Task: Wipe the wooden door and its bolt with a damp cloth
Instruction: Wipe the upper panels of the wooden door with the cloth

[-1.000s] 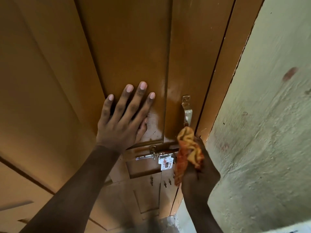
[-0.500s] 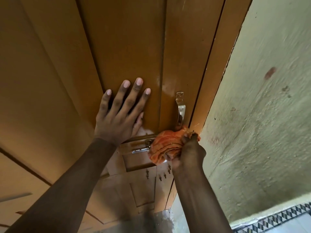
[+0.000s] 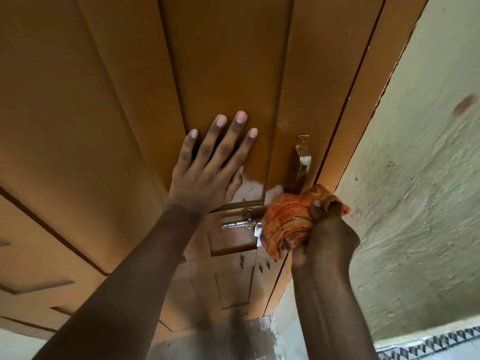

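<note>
Since the earlier frame, our right hand has carried the bunched cloth onto the bolt, fingers clenched round it. Left hand presses flat, fingers spread, above the bolt. The cloth looks soft and pliable; the bolt rigid.

Your left hand lies flat on the door panel, blocking it left of the bolt. The cloth in your right hand covers the bolt's right end. The handle juts out above; the wall crowds the right side.
</note>
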A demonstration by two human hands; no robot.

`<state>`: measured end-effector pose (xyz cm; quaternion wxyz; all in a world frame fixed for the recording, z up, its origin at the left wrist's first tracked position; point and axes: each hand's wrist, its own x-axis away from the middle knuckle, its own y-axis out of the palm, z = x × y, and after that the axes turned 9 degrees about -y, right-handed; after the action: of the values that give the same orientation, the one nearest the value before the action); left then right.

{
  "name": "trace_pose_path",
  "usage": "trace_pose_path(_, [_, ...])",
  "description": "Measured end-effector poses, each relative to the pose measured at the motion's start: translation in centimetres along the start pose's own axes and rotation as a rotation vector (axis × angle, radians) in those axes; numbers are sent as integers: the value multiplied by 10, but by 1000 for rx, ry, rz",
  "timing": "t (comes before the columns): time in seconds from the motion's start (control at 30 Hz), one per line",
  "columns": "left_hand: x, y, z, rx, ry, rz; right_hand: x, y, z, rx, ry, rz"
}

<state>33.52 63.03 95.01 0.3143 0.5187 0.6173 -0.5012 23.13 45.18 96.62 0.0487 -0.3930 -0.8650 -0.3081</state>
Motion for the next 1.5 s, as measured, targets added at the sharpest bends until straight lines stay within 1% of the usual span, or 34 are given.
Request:
trace_pose_path(0.07, [0, -1, 0, 6, 2, -8, 1, 2, -6, 45, 20, 2])
trace_pose_path(0.13, [-2, -1, 0, 10, 4, -10, -7, 9, -7, 87, 86, 11])
trace_pose_path(0.23, [-2, -2, 1, 6, -2, 1, -17, 16, -10, 61, 173, 15])
trace_pose_path(0.33, [-1, 0, 0, -2, -5, -6, -18, 10, -15, 5, 162, 8])
trace_pose_path(0.4, [0, -1, 0, -1, -7, -5, -13, 6, -18, -3, 118, -10])
trace_pose_path(0.5, [-1, -1, 0, 2, 0, -1, -7, 11, -13, 20, 51, 18])
trace_pose_path(0.67, [0, 0, 1, -7, -3, -5, -13, 19, -17, 61, 97, 53])
trace_pose_path(0.73, [0, 0, 0, -9, -1, -9, -14, 12, -20, 54, 8, 42])
trace_pose_path(0.77, [0, 1, 0, -8, -2, -10, -13, 10, -20, 54, -77, 28])
trace_pose_path(0.83, [1, 0, 0, -5, -4, -10, -6, 13, -20, 108, -309, -15])
trace_pose_path(0.93, [-1, -1, 1, 0, 1, -8, -2, 23, -4, 303, -695, -63])
trace_pose_path(0.97, [-1, 0, 1, -2, 4, -6, -1, 24, 5, 351, -777, -79])
trace_pose_path(1.0, [-1, 0, 1, -4, 5, -2, -2, 21, 16, 373, -820, -90])
trace_pose_path(1.03, [-1, 0, 1, -9, 5, 3, -3, 15, 25, 375, -827, -90])
trace_pose_path(1.13, [-1, 1, 0, -26, 6, 22, -8, -1, 36, 406, -687, -30])
trace_pose_path(1.17, [-1, 1, 0, -27, 9, 27, -9, -1, 33, 395, -685, -29])
trace_pose_path(1.27, [-1, 1, 0, -30, 19, 34, -6, 23, 7, 288, -847, -87])
trace_pose_path(1.33, [-1, 1, 1, -25, 20, 32, -6, 36, -1, 299, -986, -119])
trace_pose_path(1.4, [-2, 1, 1, -26, 16, 31, -9, 34, 8, 344, -1079, -138])
trace_pose_path(1.43, [-2, 1, 1, -23, 15, 31, -13, 26, 18, 353, -1081, -144])
trace_pose_path(1.5, [-2, 2, 0, -30, 17, 30, -22, 7, 35, 363, -967, -96])
